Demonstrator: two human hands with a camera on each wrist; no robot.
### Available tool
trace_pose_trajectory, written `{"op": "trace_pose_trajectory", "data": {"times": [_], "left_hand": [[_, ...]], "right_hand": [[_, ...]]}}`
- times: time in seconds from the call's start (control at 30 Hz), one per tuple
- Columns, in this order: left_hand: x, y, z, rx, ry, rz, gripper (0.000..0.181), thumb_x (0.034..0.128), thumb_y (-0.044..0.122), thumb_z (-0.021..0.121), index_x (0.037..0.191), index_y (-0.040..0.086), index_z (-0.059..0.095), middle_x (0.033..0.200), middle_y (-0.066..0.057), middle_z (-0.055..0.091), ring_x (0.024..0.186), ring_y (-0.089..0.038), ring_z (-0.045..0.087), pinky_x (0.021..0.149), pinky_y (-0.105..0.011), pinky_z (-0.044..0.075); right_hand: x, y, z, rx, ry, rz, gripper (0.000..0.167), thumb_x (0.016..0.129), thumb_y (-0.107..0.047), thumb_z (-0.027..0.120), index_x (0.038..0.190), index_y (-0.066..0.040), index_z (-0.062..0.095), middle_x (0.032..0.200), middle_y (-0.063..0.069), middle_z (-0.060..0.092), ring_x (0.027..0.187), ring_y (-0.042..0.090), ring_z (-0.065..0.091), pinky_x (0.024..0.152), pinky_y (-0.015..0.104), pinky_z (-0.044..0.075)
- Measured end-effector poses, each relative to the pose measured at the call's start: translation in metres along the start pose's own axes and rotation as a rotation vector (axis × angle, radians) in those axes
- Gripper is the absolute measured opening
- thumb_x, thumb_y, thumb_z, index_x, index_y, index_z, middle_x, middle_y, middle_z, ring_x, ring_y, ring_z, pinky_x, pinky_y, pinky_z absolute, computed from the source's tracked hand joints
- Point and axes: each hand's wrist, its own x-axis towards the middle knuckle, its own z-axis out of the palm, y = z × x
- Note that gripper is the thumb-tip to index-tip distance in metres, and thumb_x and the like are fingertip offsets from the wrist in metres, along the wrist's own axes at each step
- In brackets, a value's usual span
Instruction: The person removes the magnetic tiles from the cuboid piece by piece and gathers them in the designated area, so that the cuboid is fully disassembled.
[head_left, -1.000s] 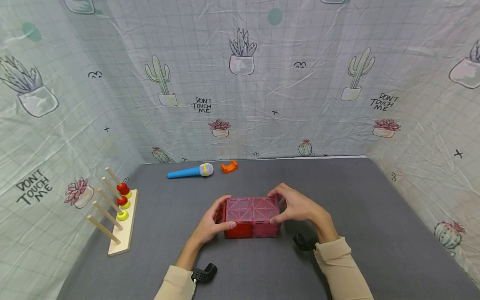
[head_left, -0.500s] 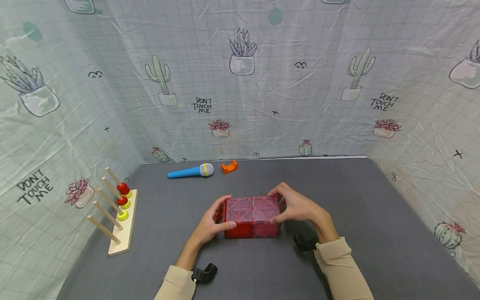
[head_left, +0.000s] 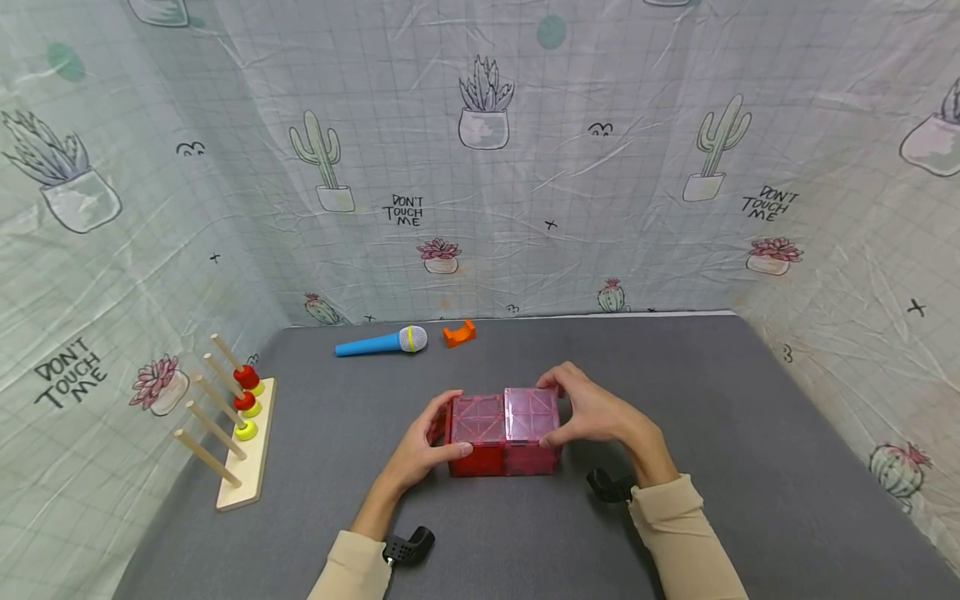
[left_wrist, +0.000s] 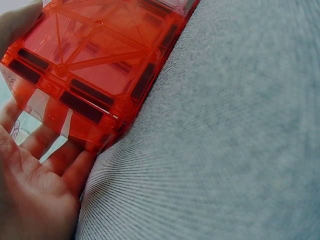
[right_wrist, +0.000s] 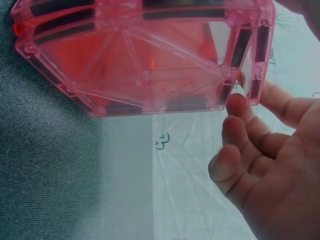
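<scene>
A box built of see-through magnetic tiles (head_left: 478,461) stands on the dark table in front of me, red on the left half and pink on the right. My left hand (head_left: 418,450) holds its left end, thumb at the near top edge and fingers round the far side. With thumb and fingertips, my right hand (head_left: 596,412) pinches the pink magnetic tile (head_left: 532,414) on the top right. That tile's far edge is tilted slightly up, and in the right wrist view a narrow gap separates it from the pink side tile (right_wrist: 145,75).
A blue toy microphone (head_left: 375,343) lies at the back, next to an orange curved piece (head_left: 459,333). To the left stands a wooden peg board (head_left: 247,483) with upright pegs and several red and yellow rings. Patterned cloth walls (head_left: 555,167) border the table.
The pink top tile was flat on the box; now its far edge has risen a little with my right fingers. My left hand and the rest of the box have stayed in place.
</scene>
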Motion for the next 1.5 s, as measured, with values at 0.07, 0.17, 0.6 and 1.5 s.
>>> {"op": "trace_pose_trajectory", "data": {"times": [0.07, 0.17, 0.6, 1.5], "left_hand": [[0.000, 0.000, 0.000, 0.001, 0.000, 0.001, 0.080, 0.0831, 0.026, 0.075, 0.153, 0.020, 0.037, 0.140, -0.004, 0.055, 0.122, -0.027, 0.056, 0.102, -0.037, 0.047], [0.000, 0.000, 0.000, -0.001, 0.000, -0.002, 0.080, 0.0832, 0.026, 0.075, 0.153, 0.019, 0.037, 0.141, -0.004, 0.055, 0.122, -0.027, 0.056, 0.103, -0.039, 0.046], [0.000, -0.001, 0.000, -0.019, -0.015, 0.008, 0.080, 0.0837, 0.024, 0.075, 0.153, 0.019, 0.037, 0.140, -0.005, 0.055, 0.123, -0.026, 0.056, 0.102, -0.035, 0.047], [0.000, -0.003, -0.001, -0.048, -0.022, 0.035, 0.079, 0.0851, 0.021, 0.074, 0.154, 0.014, 0.035, 0.140, -0.008, 0.055, 0.122, -0.022, 0.058, 0.100, -0.028, 0.048]], "right_hand": [[0.000, 0.000, 0.000, -0.007, -0.002, -0.006, 0.072, 0.066, -0.036, 0.089, 0.124, -0.013, 0.054, 0.120, 0.004, 0.053, 0.109, 0.021, 0.049, 0.093, 0.040, 0.047], [0.000, -0.001, -0.001, 0.011, -0.016, -0.002, 0.073, 0.067, -0.035, 0.090, 0.126, -0.013, 0.053, 0.116, 0.003, 0.057, 0.103, 0.019, 0.052, 0.090, 0.038, 0.048], [-0.001, -0.001, -0.006, 0.080, -0.057, -0.019, 0.076, 0.070, -0.028, 0.091, 0.132, -0.011, 0.050, 0.086, 0.006, 0.059, 0.076, 0.020, 0.054, 0.064, 0.026, 0.045], [-0.005, -0.005, -0.015, 0.173, -0.114, -0.121, 0.066, 0.086, -0.005, 0.074, 0.144, -0.015, 0.042, 0.083, 0.004, 0.057, 0.066, 0.012, 0.053, 0.060, 0.025, 0.048]]}}
